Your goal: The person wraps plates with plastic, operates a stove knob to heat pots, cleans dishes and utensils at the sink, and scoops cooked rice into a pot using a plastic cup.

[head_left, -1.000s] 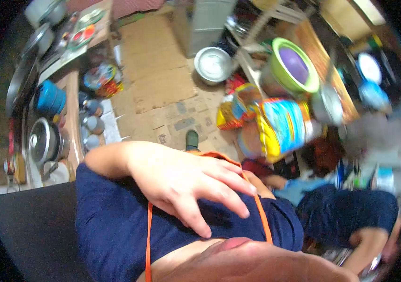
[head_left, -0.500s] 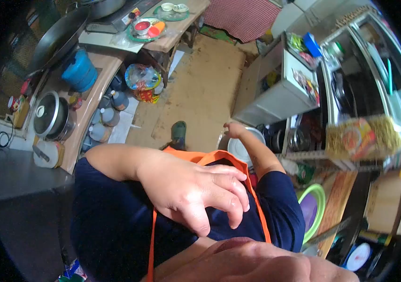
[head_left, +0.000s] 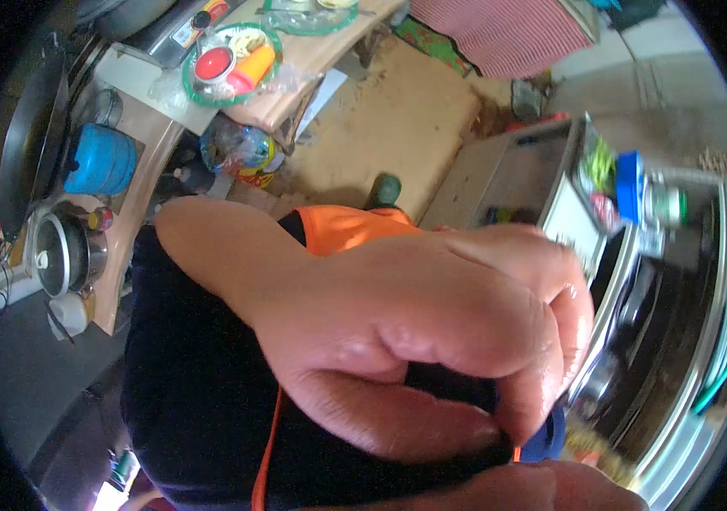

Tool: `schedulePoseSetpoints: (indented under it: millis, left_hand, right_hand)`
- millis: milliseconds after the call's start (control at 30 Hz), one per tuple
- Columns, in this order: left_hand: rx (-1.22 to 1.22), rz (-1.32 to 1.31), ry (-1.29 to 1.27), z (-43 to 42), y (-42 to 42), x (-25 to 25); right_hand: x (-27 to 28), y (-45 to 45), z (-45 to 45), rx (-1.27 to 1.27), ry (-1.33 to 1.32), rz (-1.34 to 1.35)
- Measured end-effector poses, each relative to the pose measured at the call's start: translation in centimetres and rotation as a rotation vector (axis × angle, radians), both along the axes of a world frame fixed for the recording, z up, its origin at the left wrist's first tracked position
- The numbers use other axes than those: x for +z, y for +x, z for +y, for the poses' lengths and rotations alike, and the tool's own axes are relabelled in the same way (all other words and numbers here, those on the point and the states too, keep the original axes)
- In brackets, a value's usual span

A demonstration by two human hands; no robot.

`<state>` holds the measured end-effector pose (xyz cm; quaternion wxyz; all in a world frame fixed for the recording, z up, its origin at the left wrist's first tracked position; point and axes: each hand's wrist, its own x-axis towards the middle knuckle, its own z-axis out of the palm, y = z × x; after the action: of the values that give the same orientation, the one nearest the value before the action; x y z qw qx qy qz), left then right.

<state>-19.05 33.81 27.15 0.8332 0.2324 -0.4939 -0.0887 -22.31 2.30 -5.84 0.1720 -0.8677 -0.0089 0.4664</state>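
Note:
My left hand (head_left: 440, 324) is close to the camera, raised across my chest toward the right shoulder. Its fingers bend down and the thumb meets them in a pinch. What the fingertips hold is hidden; a bit of orange strap (head_left: 517, 454) and dark cloth show right beside them. I wear a dark navy shirt (head_left: 193, 366) and an orange apron (head_left: 355, 230), whose other strap (head_left: 268, 443) runs down my left side. The skin of the fingers looks wet. My right hand is out of sight.
On the left counter stand a blue container (head_left: 101, 160), a lidded pot (head_left: 64, 251) and a large wok (head_left: 33, 140). A green-rimmed plate (head_left: 193, 81) holds a red bowl and orange item. To the right are a cabinet (head_left: 500, 175) and a rack (head_left: 666, 417). My green shoe (head_left: 386, 187) is on the floor.
My left hand has moved right and nearer the camera, its loosely spread fingers now pinched together. My right hand, stretched out low on the right before, has gone from sight. The view has shifted.

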Motion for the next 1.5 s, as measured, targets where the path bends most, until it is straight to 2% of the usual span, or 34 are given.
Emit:
schedulePoseSetpoints:
  millis: [67, 100, 167, 200, 267, 300, 333, 367, 400, 433, 467, 500, 533, 567, 600, 633, 700, 800, 833, 1000, 1067, 1133, 1167, 1233, 1300, 1333, 1367, 1400, 1433, 1467, 1500]
  left_hand:
    - [-0.059, -0.074, 0.048, -2.1, 5.1, -1.3]
    - [-0.088, -0.147, 0.077, -2.9, 7.9, -1.8]
    - [-0.091, -0.340, 0.162, -4.8, 13.0, -2.6]
    - [-0.070, -0.459, 0.231, -5.4, 15.2, -2.9]
    - [0.114, -0.623, 0.431, -6.4, 19.7, -3.8]
    - [0.166, -0.664, 0.579, -6.1, 22.4, -4.6]
    - [0.389, -0.541, 0.734, -5.4, 24.5, -6.4]
    - [0.711, -0.462, 1.053, -5.1, 26.6, -8.4]
    - [0.895, -0.332, 1.185, -4.5, 29.7, -10.6]
    - [1.018, -0.079, 1.366, -2.9, 32.3, -13.5]
    - [1.074, 0.263, 1.408, -0.8, 35.1, -17.5]
    - [1.213, 0.385, 1.558, 0.7, 37.0, -20.6]
    - [1.255, 0.396, 1.736, 2.2, 38.3, -22.8]
    - [1.292, 0.408, 1.916, 3.8, 39.9, -24.7]
    - [1.300, 0.426, 1.926, 4.7, 41.4, -26.7]
    - [1.392, 0.330, 2.042, 5.7, 42.6, -28.8]
    - [1.530, 0.138, 2.266, 7.2, 44.8, -33.3]
    - [1.590, 0.197, 2.420, 8.0, 47.7, -35.0]
    - [1.506, 0.253, 2.464, 8.4, 48.3, -35.3]
    - [1.267, 0.258, 2.593, 8.8, 49.5, -34.1]
    - [1.263, 0.163, 2.481, 9.3, 48.8, -34.0]
    - [1.262, 0.156, 2.432, 9.5, 48.2, -32.7]
    - [1.260, 0.156, 2.369, 9.8, 48.0, -31.7]
    - [1.258, 0.157, 2.304, 9.9, 48.3, -30.7]
    - [1.324, 0.476, 2.242, 10.2, 49.1, -30.2]
    - [1.320, 0.461, 2.243, 10.1, 49.4, -30.0]
    - [1.293, 0.686, 2.279, 10.0, 50.3, -29.8]
    - [1.268, 0.881, 2.299, 10.1, 52.1, -29.7]
    - [1.226, 0.920, 2.224, 10.4, 53.2, -29.8]
    - [1.333, 0.898, 2.146, 10.7, 54.1, -32.2]
    - [1.312, 1.012, 2.059, 10.8, 54.9, -33.3]
  right_hand:
    - [-8.5, 5.8, -7.4, -0.099, 0.060, -0.202]
    - [-5.5, 10.0, -7.0, -0.003, -0.069, -0.263]
    - [2.1, 19.1, -5.0, 0.123, -0.120, -0.302]
    - [3.9, 23.5, -4.9, 0.199, -0.173, -0.346]
    - [0.8, 32.9, -7.7, 0.272, 0.032, -0.547]
    - [0.7, 38.3, -7.2, 0.315, -0.004, -0.537]
    - [0.4, 42.6, -6.2, 0.355, -0.036, -0.516]
    - [0.8, 46.0, -4.7, 0.371, 0.023, -0.567]
    - [1.1, 49.4, -2.9, 0.388, 0.084, -0.623]
    - [0.3, 52.9, -0.8, 0.397, 0.162, -0.643]
    - [-0.9, 55.9, 1.5, 0.400, 0.242, -0.656]
    - [-2.3, 58.4, 3.6, 0.323, 0.364, -0.660]
    - [-3.6, 60.2, 5.9, 0.241, 0.481, -0.655]
    - [-4.4, 61.8, 8.5, 0.195, 0.454, -0.609]
    - [-5.1, 62.8, 10.6, 0.149, 0.423, -0.562]
    - [-5.6, 63.2, 12.2, 0.160, 0.432, -0.547]
    - [-6.4, 64.0, 14.7, 0.368, 0.257, -0.578]
    - [-7.1, 65.1, 16.6, 0.452, 0.311, -0.570]
    - [-6.1, 65.6, 16.9, 0.448, 0.298, -0.441]
    - [-6.8, 68.2, 15.8, 0.560, 0.365, -0.345]
    - [-6.7, 69.1, 15.0, 0.592, 0.387, -0.298]
    - [-5.5, 69.7, 14.9, 0.542, 0.444, -0.119]
    - [-4.8, 70.1, 15.5, 0.546, 0.440, -0.117]
    - [-3.1, 70.7, 17.0, 0.063, 0.319, 0.231]
    - [-2.8, 71.2, 18.2, 0.053, 0.314, 0.232]
    - [-2.6, 71.1, 18.5, 0.038, 0.314, 0.230]
    - [-2.4, 70.7, 18.7, 0.015, 0.324, 0.220]
    - [-2.6, 70.3, 18.8, 0.072, 0.478, 0.166]
    - [-4.1, 70.7, 18.8, 0.143, 0.580, 0.126]
    - [-5.7, 71.3, 18.8, 0.211, 0.682, 0.084]
    - [-5.6, 70.9, 19.2, 0.189, 0.611, -0.011]
